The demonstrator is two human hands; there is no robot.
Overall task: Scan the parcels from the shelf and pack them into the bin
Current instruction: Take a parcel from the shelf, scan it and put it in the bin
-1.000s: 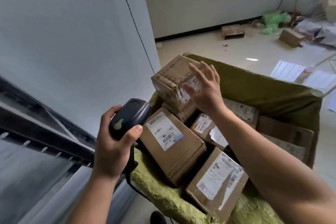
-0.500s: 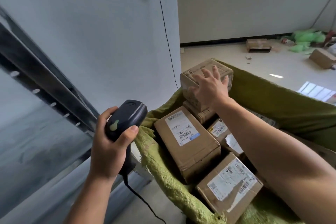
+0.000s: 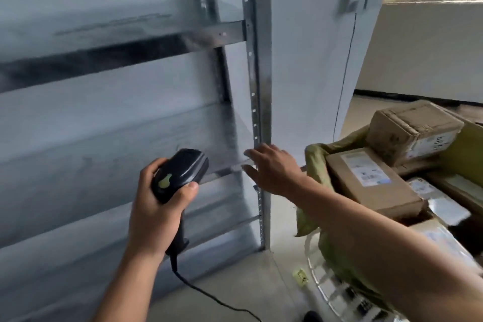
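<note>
Gripping black scanner (image 3: 183,172) in left hand (image 3: 156,206), thumb on its side. Holding right hand (image 3: 271,170) out open, fingers spread, empty, right at metal shelf (image 3: 257,73) post. Seeing cardboard parcels (image 3: 371,183) stacked in green-lined bin (image 3: 313,154), far right.

Glossy plastic scanner (image 3: 180,174), cardboard parcels (image 3: 371,185)

Steel upright (image 3: 259,86) between shelf (image 3: 109,136) and bin (image 3: 317,157)
</note>
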